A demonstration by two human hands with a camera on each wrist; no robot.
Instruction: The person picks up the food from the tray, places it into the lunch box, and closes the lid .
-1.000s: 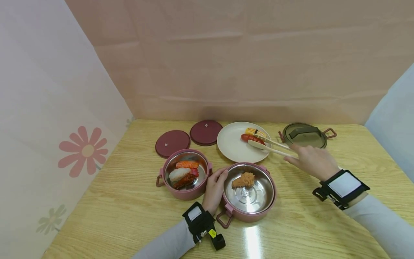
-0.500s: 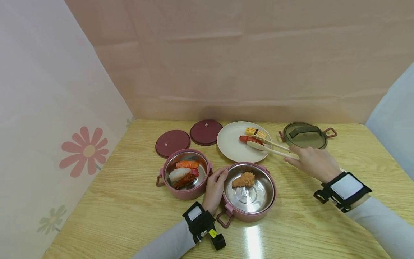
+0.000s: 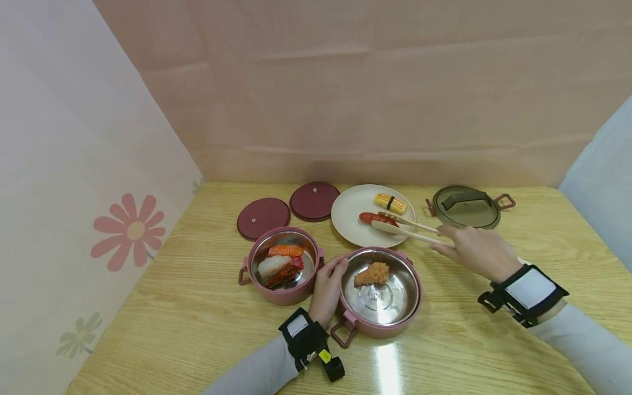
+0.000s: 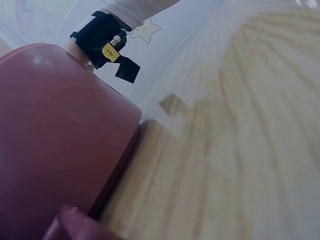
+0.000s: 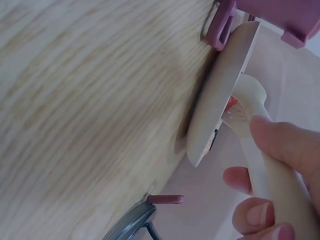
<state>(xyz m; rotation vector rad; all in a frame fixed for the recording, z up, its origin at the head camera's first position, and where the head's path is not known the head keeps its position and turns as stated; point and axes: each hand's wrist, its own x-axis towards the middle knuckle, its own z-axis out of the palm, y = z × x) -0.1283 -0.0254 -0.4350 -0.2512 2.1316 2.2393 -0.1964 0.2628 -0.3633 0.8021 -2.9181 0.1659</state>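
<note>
Head view fwd/down over table (image 3: 197, 274); wrist views v. close; head/R share tongs (image 5: 282, 195).

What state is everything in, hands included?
Left pot, open, food inside
Right pot, open, drumstick inside
Near maroon lid, off
Far maroon lid, off
Green item, flat, handle up
Plate, holding sausage and yellow roll
Tongs, tips at sausage
Right hand, gripping tongs
Left hand, touching right pot

Free room left of sausage (image 3: 369, 218) on plate (image 3: 347, 206); chicken pot (image 3: 402, 299) crowds near edge.
</note>
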